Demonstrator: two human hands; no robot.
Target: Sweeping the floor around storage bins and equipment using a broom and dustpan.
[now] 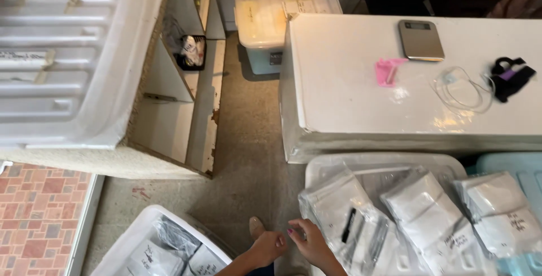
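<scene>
My left hand (266, 248) and my right hand (309, 242) meet low in the view, fingertips close together above the concrete floor. Whether they pinch anything small I cannot tell. Just right of my right hand lies a clear bag of white contents (344, 216) on a translucent box lid (333, 166), beside two more such bags (429, 214) (497, 211). Below and left of my left hand stands an open white bin (132, 231) holding more bagged items (169, 245).
A white table (339, 101) carries a small digital scale (420, 40), a pink object (387, 71), a coiled clear cable (463, 87) and a black strap (511, 75). A lidded storage box (271, 16) sits behind it. White shelves (175, 101) stand at left.
</scene>
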